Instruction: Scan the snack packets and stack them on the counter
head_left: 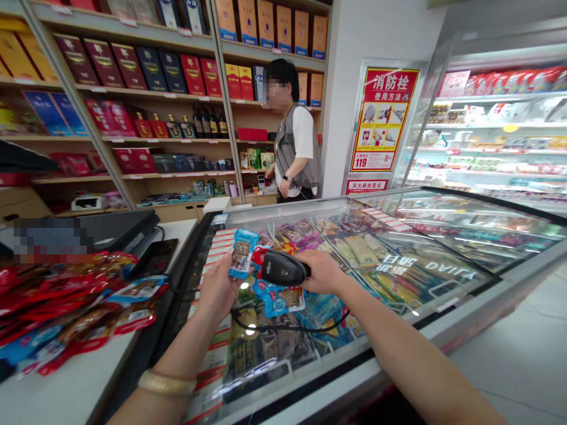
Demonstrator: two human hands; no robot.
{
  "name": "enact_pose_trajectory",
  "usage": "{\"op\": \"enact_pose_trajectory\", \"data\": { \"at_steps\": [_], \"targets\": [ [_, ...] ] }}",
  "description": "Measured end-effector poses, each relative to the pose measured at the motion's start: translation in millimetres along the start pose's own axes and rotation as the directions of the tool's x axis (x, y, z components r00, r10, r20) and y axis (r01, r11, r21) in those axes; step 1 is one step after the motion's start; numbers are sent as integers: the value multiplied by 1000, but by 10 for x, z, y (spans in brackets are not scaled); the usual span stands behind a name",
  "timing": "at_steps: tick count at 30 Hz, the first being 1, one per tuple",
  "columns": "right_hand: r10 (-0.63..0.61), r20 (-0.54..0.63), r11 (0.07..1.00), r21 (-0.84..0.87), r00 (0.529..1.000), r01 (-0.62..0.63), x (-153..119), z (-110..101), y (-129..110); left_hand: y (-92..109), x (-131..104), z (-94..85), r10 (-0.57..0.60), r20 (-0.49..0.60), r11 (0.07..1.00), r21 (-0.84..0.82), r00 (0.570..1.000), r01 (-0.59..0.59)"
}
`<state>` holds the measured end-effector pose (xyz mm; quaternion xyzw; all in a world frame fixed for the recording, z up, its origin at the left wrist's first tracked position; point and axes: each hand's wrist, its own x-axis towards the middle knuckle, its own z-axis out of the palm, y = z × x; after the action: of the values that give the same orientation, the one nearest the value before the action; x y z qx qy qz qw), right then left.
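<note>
My left hand (220, 287) pinches a small blue snack packet (244, 252) with a clear window showing brown food, tilted upright. In my right hand (322, 273) is a black handheld barcode scanner (283, 269), its head turned toward that packet. The scanner's cable (292, 328) loops down below both hands. Under the scanner, another blue snack packet (280, 300) and some red packaging lie on the glass lid of a chest freezer (401, 283). The scanner partly covers them. My right fingers are mostly hidden behind its handle.
At left, many red and blue snack packets (84, 307) are heaped on a white counter (95, 383), near a dark phone (156, 257). A person (296, 139) stands behind the freezer. Shelves of boxes and bottles line the back wall; a lit display fridge (496, 127) is at right.
</note>
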<state>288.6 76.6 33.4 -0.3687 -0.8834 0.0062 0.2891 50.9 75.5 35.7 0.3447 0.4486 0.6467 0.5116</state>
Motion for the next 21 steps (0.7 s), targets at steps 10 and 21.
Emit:
{"op": "enact_pose_trajectory", "data": {
  "at_steps": [10, 21],
  "targets": [
    [15, -54, 1000, 6, 998, -15, -11, -9, 44, -54, 38, -35, 21, 3, 1000, -9, 1000, -20],
    [412, -318, 883, -93, 854, -460, -153, -207, 545, -166, 358, 70, 511, 447, 376, 652, 734, -659]
  ]
}}
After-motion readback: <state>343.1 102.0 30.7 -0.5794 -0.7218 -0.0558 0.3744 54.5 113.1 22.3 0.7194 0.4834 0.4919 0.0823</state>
